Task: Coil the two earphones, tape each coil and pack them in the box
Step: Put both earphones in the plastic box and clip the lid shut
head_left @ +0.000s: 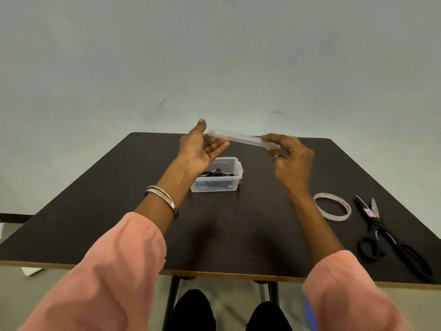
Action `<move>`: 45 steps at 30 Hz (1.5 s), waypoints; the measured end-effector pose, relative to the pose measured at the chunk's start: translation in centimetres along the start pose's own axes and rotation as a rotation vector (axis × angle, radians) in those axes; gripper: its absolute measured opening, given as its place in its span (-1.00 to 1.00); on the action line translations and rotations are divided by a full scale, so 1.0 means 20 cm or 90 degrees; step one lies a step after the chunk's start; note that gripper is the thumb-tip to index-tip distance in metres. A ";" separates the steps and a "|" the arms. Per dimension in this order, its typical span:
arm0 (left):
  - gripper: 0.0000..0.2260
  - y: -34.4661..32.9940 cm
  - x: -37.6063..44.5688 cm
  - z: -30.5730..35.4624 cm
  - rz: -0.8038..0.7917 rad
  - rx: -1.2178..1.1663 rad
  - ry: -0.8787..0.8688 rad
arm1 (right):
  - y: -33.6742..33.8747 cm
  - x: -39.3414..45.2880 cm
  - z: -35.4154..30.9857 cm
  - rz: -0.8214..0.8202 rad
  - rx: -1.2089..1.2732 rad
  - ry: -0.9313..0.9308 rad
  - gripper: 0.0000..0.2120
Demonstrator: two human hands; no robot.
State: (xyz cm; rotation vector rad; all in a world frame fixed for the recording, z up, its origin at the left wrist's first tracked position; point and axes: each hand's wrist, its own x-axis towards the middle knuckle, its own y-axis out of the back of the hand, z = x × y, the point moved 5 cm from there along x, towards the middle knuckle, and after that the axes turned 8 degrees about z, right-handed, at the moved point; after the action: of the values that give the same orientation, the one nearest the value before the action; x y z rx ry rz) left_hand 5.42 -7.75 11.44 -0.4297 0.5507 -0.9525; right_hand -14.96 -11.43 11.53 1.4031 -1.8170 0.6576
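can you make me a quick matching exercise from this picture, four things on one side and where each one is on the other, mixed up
Things:
1. lid
2. earphones
3. tape roll
4. scissors

Places:
A. flat on the table, between the right forearm and the scissors
B. inside the clear box
C. held in the air between the left hand and the right hand
D. near the table's right edge, handles toward the person

Pairs: 1-C, 2-B, 3-A, 4-D
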 end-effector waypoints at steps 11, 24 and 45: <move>-0.91 0.30 0.13 0.08 0.123 0.302 -0.149 | -0.21 -0.11 0.14 -0.168 0.328 -0.535 -0.65; -0.78 0.44 0.25 0.00 0.213 0.665 -0.261 | -0.41 -0.15 0.24 -0.252 -0.208 -0.297 -0.67; -0.82 0.58 0.36 -0.10 0.198 0.440 -0.078 | -0.42 -0.21 0.35 -0.191 -0.092 -0.478 -0.77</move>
State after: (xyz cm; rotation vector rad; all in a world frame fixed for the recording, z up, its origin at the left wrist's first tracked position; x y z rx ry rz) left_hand 14.98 -8.15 1.34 0.2144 0.1449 -0.7514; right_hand -7.92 -16.60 3.60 1.9259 -2.0662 -0.1951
